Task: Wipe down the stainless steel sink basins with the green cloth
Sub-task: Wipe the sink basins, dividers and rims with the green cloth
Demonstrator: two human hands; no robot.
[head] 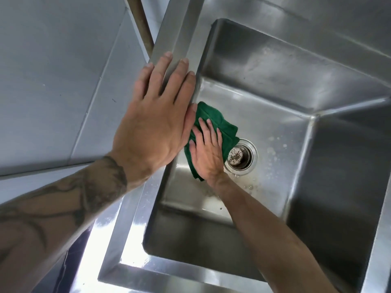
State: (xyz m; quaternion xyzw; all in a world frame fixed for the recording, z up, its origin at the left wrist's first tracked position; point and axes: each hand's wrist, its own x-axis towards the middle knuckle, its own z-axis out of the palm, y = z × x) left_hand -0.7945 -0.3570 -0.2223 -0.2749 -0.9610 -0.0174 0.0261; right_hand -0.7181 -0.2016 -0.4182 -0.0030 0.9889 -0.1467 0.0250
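I look down into a deep stainless steel sink basin (275,98). The green cloth (220,121) lies crumpled on the basin floor just left of the round drain (241,157). My right hand (208,153) reaches down into the basin and presses flat on the cloth with straight fingers. My left hand (156,115) lies flat with spread fingers on the sink's left rim (175,39), above the basin. Part of the cloth is hidden under both hands.
Water drops and suds cling to the basin floor right of the drain. The sink's front rim (148,269) shines at the bottom. A grey wall panel (59,81) stands to the left, with a brown pipe (141,22) behind the sink.
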